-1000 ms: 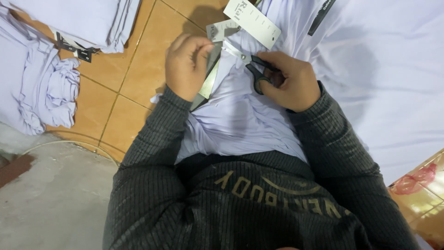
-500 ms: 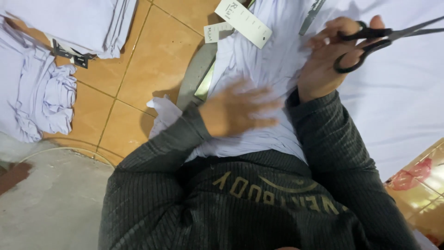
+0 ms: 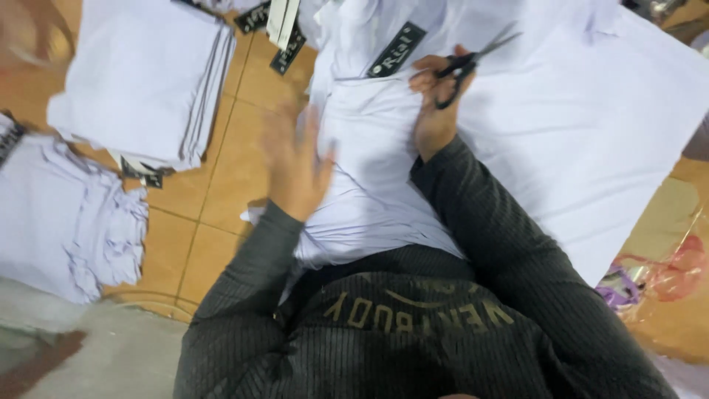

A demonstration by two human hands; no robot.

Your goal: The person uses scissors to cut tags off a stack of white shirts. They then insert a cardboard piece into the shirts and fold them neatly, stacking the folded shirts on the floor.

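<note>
Scissors (image 3: 461,66) in right hand (image 3: 432,111), left hand (image 3: 299,166) blurred, over white garment (image 3: 369,148)

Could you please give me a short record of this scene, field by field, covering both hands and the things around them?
left hand: blurred, open, above the white garment on the lap
right hand: holds black-handled metal scissors
garment label: black tag near the right hand
stack: folded white garments on the orange tiled floor
far right: large white cloth
</note>
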